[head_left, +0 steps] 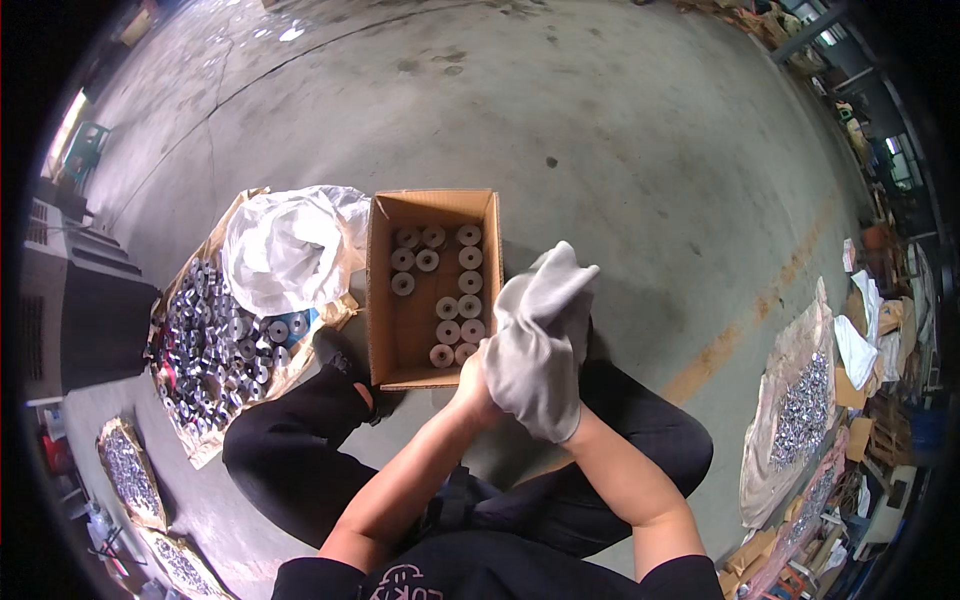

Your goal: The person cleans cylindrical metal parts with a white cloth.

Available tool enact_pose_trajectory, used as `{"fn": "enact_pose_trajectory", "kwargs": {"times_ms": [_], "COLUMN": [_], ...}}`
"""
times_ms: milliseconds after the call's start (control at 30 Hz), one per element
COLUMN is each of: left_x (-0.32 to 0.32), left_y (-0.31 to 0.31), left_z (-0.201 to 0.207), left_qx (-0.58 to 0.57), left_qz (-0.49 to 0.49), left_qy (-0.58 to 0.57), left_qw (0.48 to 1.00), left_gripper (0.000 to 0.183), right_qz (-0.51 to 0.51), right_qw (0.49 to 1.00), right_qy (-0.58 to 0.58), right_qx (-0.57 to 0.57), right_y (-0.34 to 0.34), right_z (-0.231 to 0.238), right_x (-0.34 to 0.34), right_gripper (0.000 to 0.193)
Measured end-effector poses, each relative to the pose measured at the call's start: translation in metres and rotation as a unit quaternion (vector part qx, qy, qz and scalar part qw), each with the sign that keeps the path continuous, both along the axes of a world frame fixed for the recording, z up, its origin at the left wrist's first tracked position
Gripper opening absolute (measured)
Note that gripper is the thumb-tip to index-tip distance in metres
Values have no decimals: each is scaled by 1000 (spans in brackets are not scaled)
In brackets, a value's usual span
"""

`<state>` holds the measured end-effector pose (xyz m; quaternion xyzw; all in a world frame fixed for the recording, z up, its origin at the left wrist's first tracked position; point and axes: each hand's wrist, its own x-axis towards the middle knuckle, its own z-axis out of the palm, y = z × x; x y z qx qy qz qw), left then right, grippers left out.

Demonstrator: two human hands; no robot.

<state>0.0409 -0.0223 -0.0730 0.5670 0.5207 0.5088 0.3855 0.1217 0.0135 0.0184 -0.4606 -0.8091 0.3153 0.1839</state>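
A seated person's bare left hand (472,385) grips the cuff of a grey work glove (540,335) half-covering the right hand (535,385), whose fingers are hidden inside. Just beyond, on the concrete floor (620,140), an open cardboard box (432,285) holds metal rings (458,307).

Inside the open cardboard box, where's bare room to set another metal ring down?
The cardboard box is bare along its left side and lower left corner. Its right half is crowded with metal rings in rows. The gloved right hand and bare left hand overlap the box's near right corner.
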Motion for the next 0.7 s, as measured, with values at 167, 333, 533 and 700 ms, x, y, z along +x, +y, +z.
{"fn": "enact_pose_trajectory", "kwargs": {"times_ms": [167,333,533,700], "left_x": [-9,-21,-96,-106], "left_y": [1,25,84,92], "left_z": [33,45,-54,-150], "left_qx": [-445,-369,-501,-473], "left_qz": [29,-56,157,178], "left_qy": [-310,-287,-167,239], "left_qw": [840,882,835,829], "left_gripper": [48,51,51,57], "right_qz": [55,20,-135,-83], "right_qw": [981,969,965,947], "right_qy": [-60,-107,-72,-213], "right_qx": [177,222,215,228], "right_y": [29,48,72,70], "right_z": [-14,-29,10,38], "right_x": [14,38,67,53], "right_gripper": [20,18,35,32]}}
